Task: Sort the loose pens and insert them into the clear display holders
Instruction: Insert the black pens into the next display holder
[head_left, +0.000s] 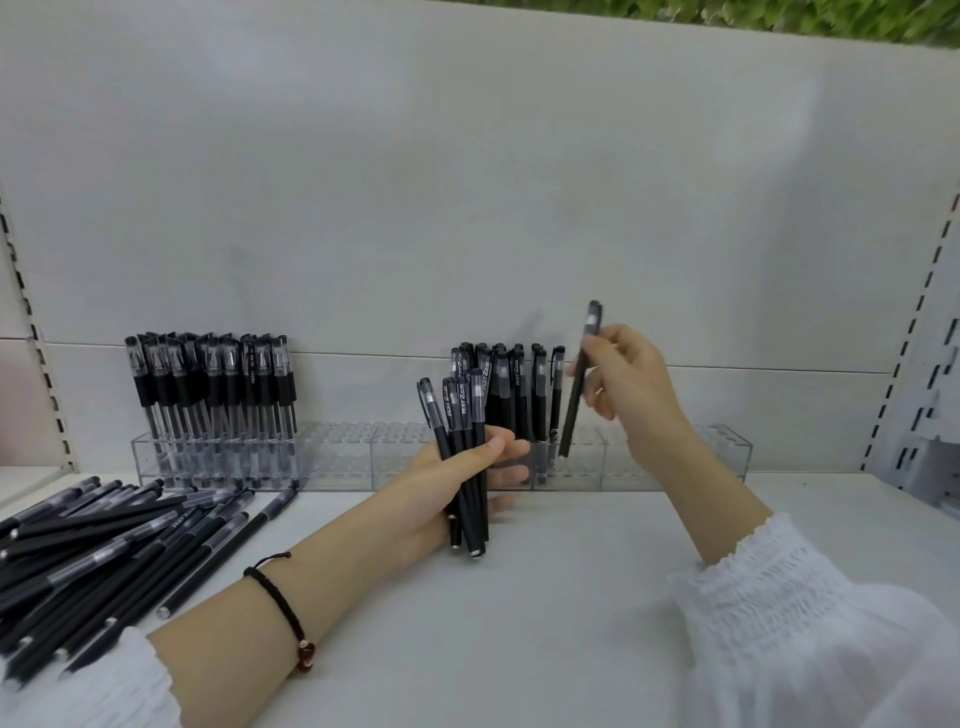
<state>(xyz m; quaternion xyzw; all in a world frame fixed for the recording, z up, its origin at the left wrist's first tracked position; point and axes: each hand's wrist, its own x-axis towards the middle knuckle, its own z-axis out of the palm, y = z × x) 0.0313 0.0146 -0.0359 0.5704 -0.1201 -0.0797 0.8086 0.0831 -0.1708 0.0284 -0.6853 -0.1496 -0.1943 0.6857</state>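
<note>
Pens (461, 415) in left hand (415, 499) seemingly "TEST 2"; single pen (576, 395), right hand (636, 379).

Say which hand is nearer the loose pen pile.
Left. The left hand, gripping a pen bundle, sits right of the loose pen pile; the right hand, pinching a single pen, is farther right at the clear holder.

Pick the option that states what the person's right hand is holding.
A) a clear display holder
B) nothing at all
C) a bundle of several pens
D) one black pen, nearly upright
D: the right hand pinches one black pen nearly upright, its lower end near the clear holder, while the left hand grips the bundle of pens.
</note>
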